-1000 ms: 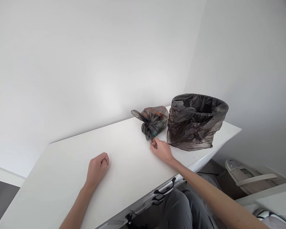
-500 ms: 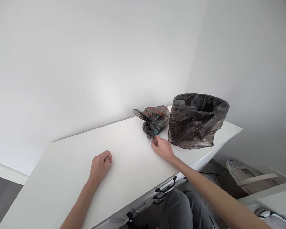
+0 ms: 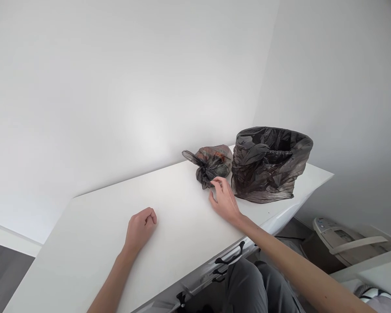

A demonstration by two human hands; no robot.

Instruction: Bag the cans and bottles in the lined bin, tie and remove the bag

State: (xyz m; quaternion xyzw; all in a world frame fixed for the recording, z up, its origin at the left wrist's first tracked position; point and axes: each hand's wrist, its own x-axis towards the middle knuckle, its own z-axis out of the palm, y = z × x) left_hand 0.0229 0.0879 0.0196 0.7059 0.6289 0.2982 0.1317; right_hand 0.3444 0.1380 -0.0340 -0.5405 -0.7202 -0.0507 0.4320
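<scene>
A small tied dark plastic bag (image 3: 211, 163) with coloured contents lies at the far side of the white table (image 3: 94, 230). My right hand (image 3: 224, 200) reaches to its near end, fingertips touching the knotted plastic, fingers partly spread. Just right of it stands a bin lined with a black bag (image 3: 269, 163), its mouth gaping. My left hand (image 3: 140, 228) rests on the table as a loose fist, holding nothing, well left of the bags.
White walls meet in a corner behind the table. Black drawer handles (image 3: 230, 258) show under the table's front edge. A white appliance (image 3: 342, 241) sits on the floor at the lower right. My grey-trousered legs are below the table.
My right hand has moved forward from the table surface up to the tied bag's knot, and its fingers have spread. The left hand has stayed still.
</scene>
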